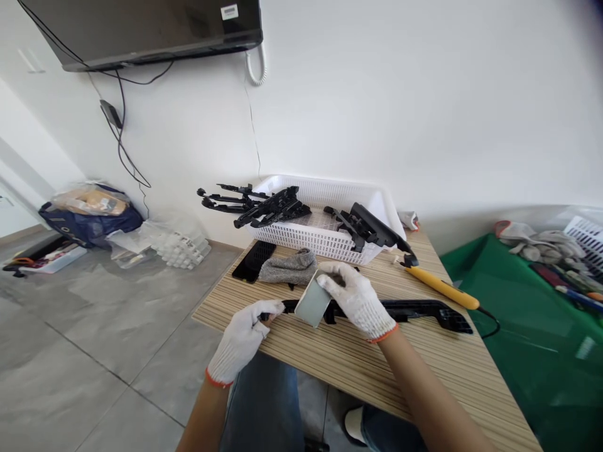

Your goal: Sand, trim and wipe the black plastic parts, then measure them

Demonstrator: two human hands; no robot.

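My left hand (245,333), in a white knit glove with an orange cuff, is closed on the left end of a long black plastic part (424,309). The part lies along the front of the wooden table, and its far right end is wider and ribbed. In my right hand (353,298), gloved the same way, is a flat grey-green rectangular pad (313,302) with a pale edge. It is tilted against or just in front of the black part; whether they touch I cannot tell. The pad hides a stretch of the part.
A white basket (325,238) at the back holds several black plastic parts (277,206). Near it on the table (471,383) lie a grey cloth (289,267), a black phone (254,260) and a yellow-handled corded tool (443,289). A green-covered surface (527,339) with gloves stands right.
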